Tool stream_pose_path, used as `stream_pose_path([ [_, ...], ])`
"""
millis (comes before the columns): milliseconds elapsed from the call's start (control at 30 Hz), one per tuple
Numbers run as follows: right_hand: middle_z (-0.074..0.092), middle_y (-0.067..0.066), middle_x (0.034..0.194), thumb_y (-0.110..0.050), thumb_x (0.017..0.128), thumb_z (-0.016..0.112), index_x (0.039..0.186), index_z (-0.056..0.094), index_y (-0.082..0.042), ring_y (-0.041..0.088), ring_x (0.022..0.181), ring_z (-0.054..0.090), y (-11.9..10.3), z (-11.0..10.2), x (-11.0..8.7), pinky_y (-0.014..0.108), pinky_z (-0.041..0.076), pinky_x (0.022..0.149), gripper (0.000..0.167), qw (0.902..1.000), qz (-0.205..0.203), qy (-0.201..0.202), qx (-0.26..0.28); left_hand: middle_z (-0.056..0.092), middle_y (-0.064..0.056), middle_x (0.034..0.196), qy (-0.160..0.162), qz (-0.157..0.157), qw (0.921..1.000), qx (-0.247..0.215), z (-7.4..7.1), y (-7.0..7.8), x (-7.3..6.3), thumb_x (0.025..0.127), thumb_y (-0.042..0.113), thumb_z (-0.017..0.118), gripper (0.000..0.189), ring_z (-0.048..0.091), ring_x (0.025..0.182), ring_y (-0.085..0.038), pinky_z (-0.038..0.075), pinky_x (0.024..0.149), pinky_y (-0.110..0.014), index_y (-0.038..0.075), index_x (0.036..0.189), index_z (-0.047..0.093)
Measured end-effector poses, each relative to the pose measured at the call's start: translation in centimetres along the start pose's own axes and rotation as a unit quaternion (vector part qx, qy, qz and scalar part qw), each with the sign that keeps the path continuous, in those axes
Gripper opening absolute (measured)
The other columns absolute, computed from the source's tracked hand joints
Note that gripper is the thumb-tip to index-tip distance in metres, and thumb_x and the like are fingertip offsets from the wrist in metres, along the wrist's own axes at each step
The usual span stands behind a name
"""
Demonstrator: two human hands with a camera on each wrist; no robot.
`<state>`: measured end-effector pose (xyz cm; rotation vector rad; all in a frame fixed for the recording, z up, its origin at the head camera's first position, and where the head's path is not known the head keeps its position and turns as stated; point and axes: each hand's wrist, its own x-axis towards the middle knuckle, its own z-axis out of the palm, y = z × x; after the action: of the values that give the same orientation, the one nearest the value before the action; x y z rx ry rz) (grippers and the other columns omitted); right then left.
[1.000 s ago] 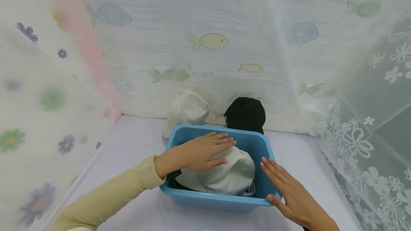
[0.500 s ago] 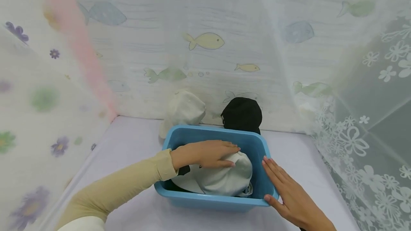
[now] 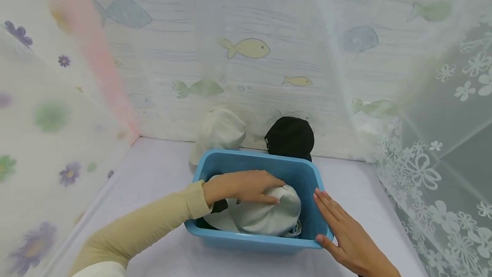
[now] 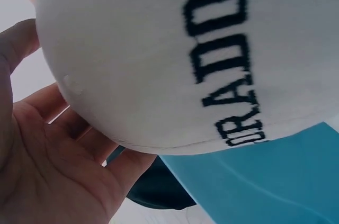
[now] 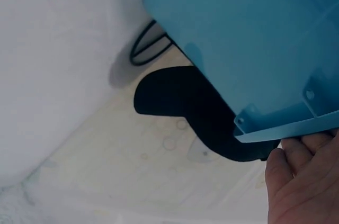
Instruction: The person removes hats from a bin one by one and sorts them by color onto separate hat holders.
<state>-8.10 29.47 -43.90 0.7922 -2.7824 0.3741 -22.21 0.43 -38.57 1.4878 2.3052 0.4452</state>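
Here, lower centre of the frame, the left hand [image 3: 247,186] grips a white cap [image 3: 261,219] inside the blue tub [image 3: 250,243]; the right hand [image 3: 347,234], straight-fingered, touches the tub, seemingly steadying it.

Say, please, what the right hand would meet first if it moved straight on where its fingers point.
The right hand would most likely meet the blue tub first, at its right rim, which lies at the fingertips, though depth there is hard to judge.
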Motion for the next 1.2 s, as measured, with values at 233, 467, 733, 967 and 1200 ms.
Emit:
stream_pose_path([
  [233, 0.030, 0.010, 0.166, -0.039, 0.095, 0.069, 0.164, 0.021, -0.014, 0.006, 0.157, 0.005, -0.1, 0.2, 0.0, 0.008, -0.002, 0.118, 0.087, 1.0000, 0.003, -0.001, -0.007, 0.070, 0.000, 0.100, -0.011, 0.014, 0.9998, 0.006, -0.1, 0.3, -0.3, 0.107, 0.026, 0.055, 0.042, 0.059, 0.077, -0.002, 0.047, 0.070, -0.015, 0.008, 0.145, 0.055],
  [467, 0.032, 0.011, 0.165, -0.042, 0.095, 0.068, 0.164, 0.022, -0.014, 0.007, 0.157, 0.005, 0.1, 0.4, 0.0, 0.011, -0.002, 0.120, 0.087, 0.9998, -0.003, 0.007, -0.017, 0.046, 0.005, 0.069, -0.014, 0.042, 0.9984, -0.034, -1.2, 0.4, -0.2, 0.106, 0.017, 0.056, 0.017, 0.047, 0.059, -0.005, 0.036, 0.058, -0.016, 0.008, 0.115, 0.067],
  [733, 0.032, 0.011, 0.165, -0.044, 0.096, 0.066, 0.162, 0.025, -0.010, 0.009, 0.157, 0.006, 0.1, 0.3, 0.0, 0.016, -0.006, 0.123, 0.086, 0.9996, -0.012, 0.007, -0.026, 0.048, 0.006, 0.072, -0.003, 0.066, 0.9959, -0.061, -2.0, 0.1, -0.7, 0.106, 0.013, 0.056, 0.016, 0.048, 0.063, -0.004, 0.039, 0.062, -0.016, 0.008, 0.114, 0.068],
  [967, 0.032, 0.009, 0.166, -0.044, 0.095, 0.067, 0.162, 0.026, -0.011, 0.009, 0.157, 0.007, 0.1, 0.1, 0.3, 0.017, -0.005, 0.123, 0.085, 0.9995, -0.007, 0.014, -0.027, 0.055, 0.005, 0.076, 0.012, 0.062, 0.9954, -0.072, -2.9, -0.2, -1.2, 0.108, 0.013, 0.051, 0.027, 0.050, 0.064, -0.005, 0.041, 0.064, -0.018, 0.007, 0.129, 0.067],
  [1200, 0.032, 0.010, 0.165, -0.043, 0.096, 0.067, 0.162, 0.027, -0.010, 0.008, 0.157, 0.006, 0.1, 0.3, 0.0, 0.016, -0.005, 0.122, 0.084, 0.9997, -0.003, 0.008, -0.024, 0.071, -0.001, 0.114, 0.031, 0.055, 0.9958, -0.066, -3.3, 0.1, -2.0, 0.107, 0.012, 0.052, 0.031, 0.059, 0.087, -0.003, 0.049, 0.080, -0.018, 0.008, 0.136, 0.065],
])
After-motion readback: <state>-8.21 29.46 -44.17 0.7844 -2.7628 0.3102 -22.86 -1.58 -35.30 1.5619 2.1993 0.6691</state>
